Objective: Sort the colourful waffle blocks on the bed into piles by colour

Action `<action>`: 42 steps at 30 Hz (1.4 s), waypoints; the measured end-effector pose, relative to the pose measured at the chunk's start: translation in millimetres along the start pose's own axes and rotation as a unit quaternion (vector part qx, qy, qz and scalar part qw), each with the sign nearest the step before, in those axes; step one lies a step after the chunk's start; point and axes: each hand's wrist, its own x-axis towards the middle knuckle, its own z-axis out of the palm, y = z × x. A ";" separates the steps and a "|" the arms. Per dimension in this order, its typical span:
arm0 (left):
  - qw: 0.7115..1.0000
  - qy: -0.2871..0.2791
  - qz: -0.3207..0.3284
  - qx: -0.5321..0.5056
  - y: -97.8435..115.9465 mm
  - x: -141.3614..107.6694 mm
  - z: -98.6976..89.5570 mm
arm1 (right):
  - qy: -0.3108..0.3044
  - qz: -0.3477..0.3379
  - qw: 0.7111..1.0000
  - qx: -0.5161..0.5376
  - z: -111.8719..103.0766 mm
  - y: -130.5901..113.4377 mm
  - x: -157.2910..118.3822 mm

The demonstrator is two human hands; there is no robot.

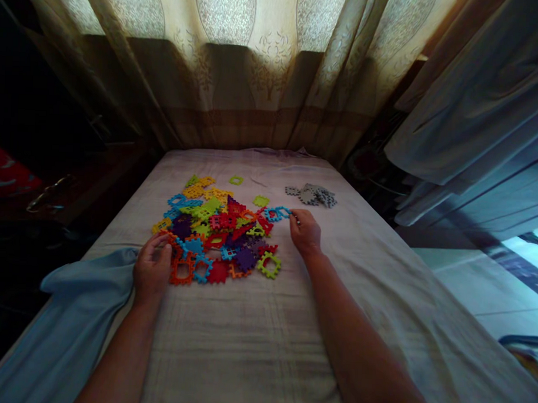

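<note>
A heap of colourful plastic interlocking tiles with toothed edges lies on the bed. At its right side, my right hand pinches a light-blue interlocking tile between thumb and fingers. The blue tile reaches toward the heap; whether it is one piece or two joined ones, I cannot tell. My left hand is at the heap's left edge, its curled fingers on an orange interlocking tile. More orange tiles and a lime-green frame tile lie along the near side.
Grey interlocking tiles form a small separate pile at the right. A loose green tile lies beyond the heap. Light-blue cloth hangs over the bed's left edge. Curtains stand behind, with hanging fabric at right.
</note>
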 end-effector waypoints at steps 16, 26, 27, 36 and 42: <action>1.000 -0.003 -0.012 -0.006 14.2 -2.9 -2.5 | -0.042 0.261 0.964 -0.011 -35.6 51.2 11.1; 1.000 -0.005 -0.020 -0.004 11.8 -1.8 -1.6 | -0.038 0.213 0.969 -0.124 -36.2 32.9 8.8; 1.000 -0.005 -0.020 -0.004 11.9 -1.8 -1.7 | -0.032 0.181 0.975 -0.127 -33.4 29.4 8.1; 1.000 -0.006 -0.016 -0.005 14.9 -2.7 -3.0 | -0.167 -0.005 0.968 -0.189 6.1 -28.2 -13.1; 1.000 -0.002 -0.008 0.000 14.7 -3.1 -2.0 | -0.179 0.019 0.961 -0.209 12.9 -27.8 -17.1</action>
